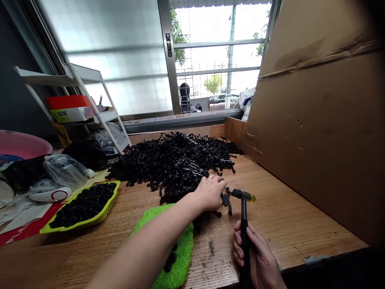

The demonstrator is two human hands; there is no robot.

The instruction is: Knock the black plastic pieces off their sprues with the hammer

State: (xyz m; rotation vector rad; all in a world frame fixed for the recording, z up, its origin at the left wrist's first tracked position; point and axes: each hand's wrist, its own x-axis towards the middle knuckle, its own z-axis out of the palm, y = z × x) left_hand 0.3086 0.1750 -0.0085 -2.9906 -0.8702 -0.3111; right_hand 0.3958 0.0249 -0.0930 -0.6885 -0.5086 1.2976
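My right hand [257, 253] is closed around the black handle of a small hammer [244, 212], held upright with its head at the top. One face of the head is black, and the other is a yellow tip. My left arm stretches across the table to the near right edge of a big pile of small black plastic parts [177, 160]. There my left hand [210, 192] curls over some of the parts, its fingertips partly hidden. A few loose black parts [226, 199] lie beside it, close to the hammer head.
A green fluffy cloth [183, 261] with several black pieces lies under my left forearm. Further left stands a yellow-green tray [105, 214] filled with black pieces. A white shelf rack [105, 116] rises behind it. A cardboard sheet [319, 132] walls off the right side.
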